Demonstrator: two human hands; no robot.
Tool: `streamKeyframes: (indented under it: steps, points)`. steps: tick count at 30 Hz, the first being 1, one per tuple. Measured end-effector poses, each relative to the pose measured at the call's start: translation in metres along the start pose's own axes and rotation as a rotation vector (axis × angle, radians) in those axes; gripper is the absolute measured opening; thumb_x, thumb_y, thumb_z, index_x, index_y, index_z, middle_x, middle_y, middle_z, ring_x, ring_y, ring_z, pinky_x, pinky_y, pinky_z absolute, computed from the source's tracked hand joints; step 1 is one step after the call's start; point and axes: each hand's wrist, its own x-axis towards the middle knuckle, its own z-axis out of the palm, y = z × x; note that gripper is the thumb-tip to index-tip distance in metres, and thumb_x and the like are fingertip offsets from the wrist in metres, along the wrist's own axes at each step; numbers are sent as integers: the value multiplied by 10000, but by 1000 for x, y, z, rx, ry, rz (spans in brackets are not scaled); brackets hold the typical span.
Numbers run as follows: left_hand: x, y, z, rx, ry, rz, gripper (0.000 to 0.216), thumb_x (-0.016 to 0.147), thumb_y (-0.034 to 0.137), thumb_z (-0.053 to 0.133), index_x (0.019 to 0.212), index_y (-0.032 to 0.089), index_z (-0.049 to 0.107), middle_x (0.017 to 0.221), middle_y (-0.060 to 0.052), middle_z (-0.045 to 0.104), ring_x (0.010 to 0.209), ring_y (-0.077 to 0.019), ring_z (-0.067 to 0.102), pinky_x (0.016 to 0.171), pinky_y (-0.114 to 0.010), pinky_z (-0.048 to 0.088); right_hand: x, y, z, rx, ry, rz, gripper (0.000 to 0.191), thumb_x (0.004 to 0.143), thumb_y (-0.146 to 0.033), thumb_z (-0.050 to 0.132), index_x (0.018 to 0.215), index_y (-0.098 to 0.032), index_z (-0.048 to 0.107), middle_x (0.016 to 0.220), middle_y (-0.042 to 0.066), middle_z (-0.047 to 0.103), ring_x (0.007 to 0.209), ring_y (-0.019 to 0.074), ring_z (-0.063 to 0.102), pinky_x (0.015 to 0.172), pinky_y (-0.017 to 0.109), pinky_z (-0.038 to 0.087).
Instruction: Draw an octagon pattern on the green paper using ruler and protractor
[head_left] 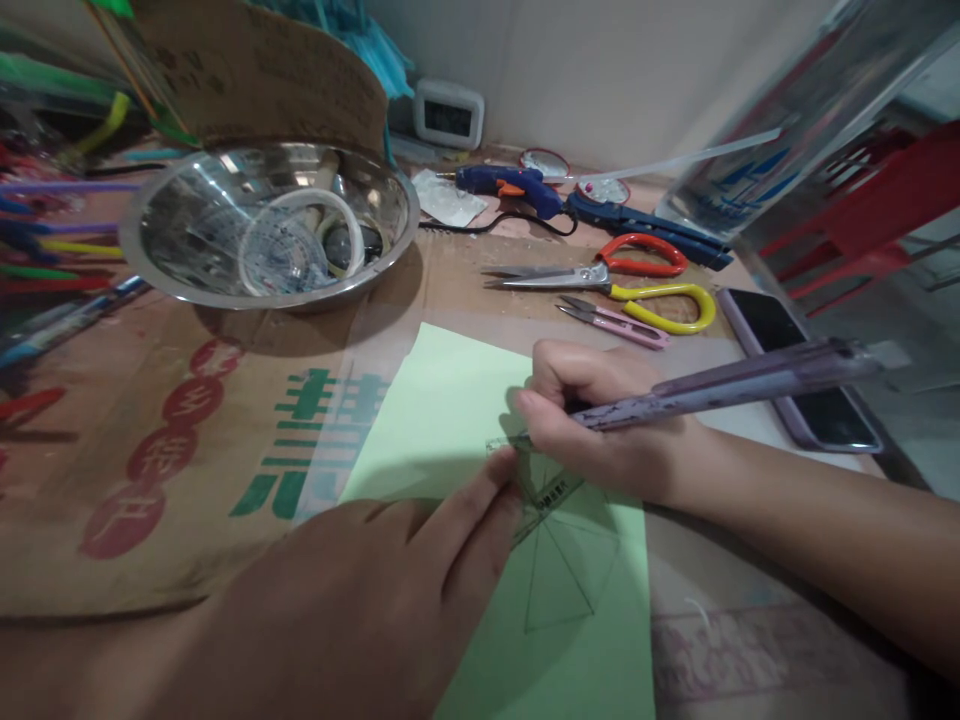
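Note:
A light green sheet of paper [442,410] lies on flattened cardboard [150,470], with pencil lines forming a fan of triangles near its lower middle. My left hand [375,580] presses flat on the paper, its fingertips holding down a small clear set square [551,490]. My right hand [600,420] grips a long purple pen [750,385], its tip down at the set square's upper edge, hidden behind my fingers.
A steel bowl [172,280] with tape rolls stands at the back left. Scissors with red and yellow handles [637,280], pink thread snips [615,322], a blue glue gun [517,188] and a phone [795,370] lie to the right. A clear bottle [810,130] rises at the far right.

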Motion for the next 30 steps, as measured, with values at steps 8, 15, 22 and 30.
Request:
streamKeyframes:
  steps: [8,15,22,30]
  points:
    - [-1,-1,0,26,-21,23,590,988,62,368,1462,124,713,1438,-131,797,647,-226,803,455,-371,524,-4,2,-7,-15,-4,-16,337,949,-185,581,712,-266,356,595,-91,375,508,88,334,491,272,250]
    - [-6,-1,5,39,-13,17,613,989,84,395,1528,125,685,1522,-138,749,701,-245,817,445,-404,534,1,-1,-16,16,-95,13,323,920,-171,542,693,-277,337,613,-80,356,539,97,353,504,275,268]
    - [-5,-1,7,29,-83,27,697,943,104,436,1620,141,602,1615,-149,673,729,-248,819,484,-398,570,1,0,-19,16,-124,5,329,926,-146,538,704,-268,329,634,-77,349,558,99,351,536,268,274]
    - [-14,2,13,-7,-86,-5,819,954,122,436,1771,138,374,1645,-174,646,794,-287,812,510,-422,556,2,-1,-20,24,-137,28,345,900,-144,564,690,-259,317,634,-75,331,579,102,353,571,288,261]
